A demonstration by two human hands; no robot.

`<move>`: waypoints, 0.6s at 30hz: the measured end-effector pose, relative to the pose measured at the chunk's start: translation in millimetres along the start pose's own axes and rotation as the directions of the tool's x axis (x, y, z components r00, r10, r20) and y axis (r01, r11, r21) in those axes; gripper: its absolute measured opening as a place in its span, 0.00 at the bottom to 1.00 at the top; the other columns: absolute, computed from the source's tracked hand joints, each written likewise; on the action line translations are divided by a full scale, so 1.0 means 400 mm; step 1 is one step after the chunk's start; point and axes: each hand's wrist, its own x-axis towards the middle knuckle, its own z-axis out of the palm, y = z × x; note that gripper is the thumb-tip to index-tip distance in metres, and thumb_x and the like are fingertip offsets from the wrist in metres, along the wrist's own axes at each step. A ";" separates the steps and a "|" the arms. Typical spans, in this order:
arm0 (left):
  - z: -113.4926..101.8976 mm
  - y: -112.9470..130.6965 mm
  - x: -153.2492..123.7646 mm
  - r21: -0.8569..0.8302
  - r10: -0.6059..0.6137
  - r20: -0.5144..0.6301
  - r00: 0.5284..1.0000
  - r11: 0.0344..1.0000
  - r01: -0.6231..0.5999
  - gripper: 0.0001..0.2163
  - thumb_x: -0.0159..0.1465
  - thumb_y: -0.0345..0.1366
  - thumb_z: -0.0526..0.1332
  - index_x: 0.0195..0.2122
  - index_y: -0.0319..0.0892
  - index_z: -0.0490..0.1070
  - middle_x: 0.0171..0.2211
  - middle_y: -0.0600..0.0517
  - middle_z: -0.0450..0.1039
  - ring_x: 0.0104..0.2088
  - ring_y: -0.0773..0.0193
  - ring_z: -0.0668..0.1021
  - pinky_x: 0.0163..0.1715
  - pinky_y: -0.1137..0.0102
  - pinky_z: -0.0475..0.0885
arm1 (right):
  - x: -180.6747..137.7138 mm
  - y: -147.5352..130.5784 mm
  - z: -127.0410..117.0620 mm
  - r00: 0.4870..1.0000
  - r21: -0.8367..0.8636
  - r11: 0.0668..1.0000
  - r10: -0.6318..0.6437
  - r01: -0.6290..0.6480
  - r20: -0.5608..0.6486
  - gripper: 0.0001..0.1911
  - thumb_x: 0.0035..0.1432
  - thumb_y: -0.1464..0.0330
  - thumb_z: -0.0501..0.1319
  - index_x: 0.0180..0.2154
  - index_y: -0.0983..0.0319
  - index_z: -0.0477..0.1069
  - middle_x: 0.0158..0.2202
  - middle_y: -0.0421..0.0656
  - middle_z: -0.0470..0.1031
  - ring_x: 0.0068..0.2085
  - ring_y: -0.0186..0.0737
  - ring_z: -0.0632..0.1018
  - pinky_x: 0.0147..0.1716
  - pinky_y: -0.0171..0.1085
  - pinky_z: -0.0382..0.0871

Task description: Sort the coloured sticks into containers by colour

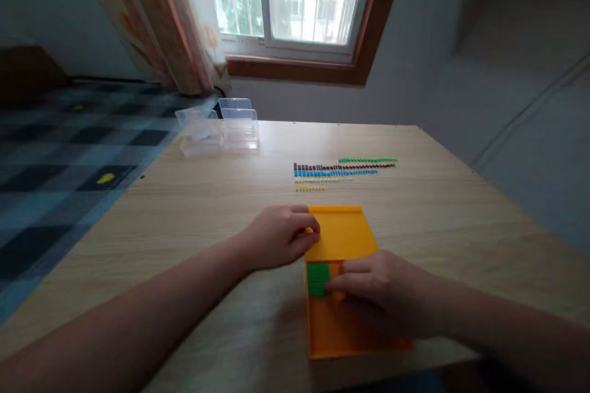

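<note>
An orange plastic box lies in front of me with its hinged lid folded back, away from me. My left hand is closed at the lid's left edge, its fingers curled over the rim. A flat green square block sits in the far left corner of the box. Over the box, my right hand reaches in from the right with fingers stretched, a fingertip touching the green block's right edge. That hand hides the right part of the box, and its thumb is hard to make out.
Beyond the lid, small pieces stand in rows: green, dark brown, blue, pale, and yellow. Clear plastic containers stand at the wooden table's far left. A checked bed cover lies left of it.
</note>
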 end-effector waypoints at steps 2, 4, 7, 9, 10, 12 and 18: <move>-0.003 0.001 -0.003 -0.002 -0.001 0.001 1.000 1.000 0.001 0.07 0.69 0.32 0.59 0.37 0.42 0.77 0.36 0.51 0.77 0.31 0.65 0.77 0.31 0.72 0.68 | -0.001 0.000 0.001 1.000 -0.002 1.000 -0.010 0.010 -0.008 0.16 0.68 0.73 0.57 0.54 0.64 0.75 0.40 0.46 0.79 0.33 0.37 0.77 0.30 0.36 0.64; -0.004 0.002 -0.004 -0.004 -0.001 0.001 1.000 1.000 0.001 0.07 0.69 0.32 0.59 0.38 0.42 0.77 0.36 0.51 0.77 0.32 0.65 0.77 0.31 0.72 0.68 | -0.001 0.000 0.000 0.999 0.007 0.999 -0.033 0.033 -0.036 0.18 0.68 0.72 0.57 0.57 0.65 0.73 0.39 0.46 0.78 0.32 0.37 0.76 0.30 0.35 0.64; -0.005 0.001 -0.005 -0.004 -0.001 -0.002 1.000 1.000 0.001 0.07 0.69 0.33 0.59 0.38 0.42 0.77 0.36 0.51 0.78 0.32 0.65 0.78 0.32 0.72 0.69 | -0.001 -0.001 -0.003 0.988 0.040 0.994 -0.092 0.097 -0.122 0.19 0.69 0.71 0.57 0.59 0.66 0.71 0.36 0.45 0.77 0.31 0.35 0.74 0.30 0.34 0.63; -0.005 0.001 -0.005 -0.002 -0.005 -0.002 1.000 1.000 0.005 0.06 0.69 0.33 0.60 0.38 0.42 0.77 0.36 0.51 0.78 0.33 0.64 0.78 0.32 0.72 0.69 | -0.001 -0.002 -0.005 0.970 0.046 0.988 -0.136 0.148 -0.200 0.17 0.70 0.72 0.57 0.58 0.65 0.70 0.33 0.42 0.75 0.29 0.33 0.72 0.28 0.33 0.62; -0.005 0.001 -0.005 0.000 -0.007 -0.004 1.000 1.000 0.007 0.06 0.69 0.33 0.59 0.38 0.43 0.77 0.36 0.51 0.78 0.33 0.64 0.78 0.32 0.72 0.69 | -0.001 -0.002 -0.007 0.957 0.032 0.984 -0.160 0.173 -0.240 0.16 0.70 0.72 0.56 0.58 0.65 0.70 0.31 0.41 0.74 0.28 0.33 0.70 0.28 0.33 0.60; -0.004 0.001 -0.006 0.002 -0.014 -0.015 1.000 1.000 0.014 0.06 0.70 0.34 0.59 0.39 0.43 0.76 0.36 0.51 0.78 0.32 0.64 0.78 0.32 0.71 0.68 | 0.000 0.000 -0.012 0.926 -0.028 0.977 -0.208 0.210 -0.315 0.15 0.71 0.72 0.56 0.56 0.63 0.71 0.29 0.39 0.71 0.26 0.32 0.68 0.26 0.33 0.58; -0.004 -0.002 -0.009 -0.035 -0.047 -0.041 0.998 0.998 0.046 0.07 0.70 0.33 0.57 0.39 0.43 0.75 0.33 0.52 0.75 0.29 0.65 0.75 0.30 0.71 0.66 | 0.005 0.023 -0.031 0.816 -0.161 0.966 -0.258 0.203 -0.517 0.12 0.70 0.73 0.57 0.51 0.62 0.74 0.26 0.38 0.69 0.25 0.32 0.67 0.26 0.34 0.56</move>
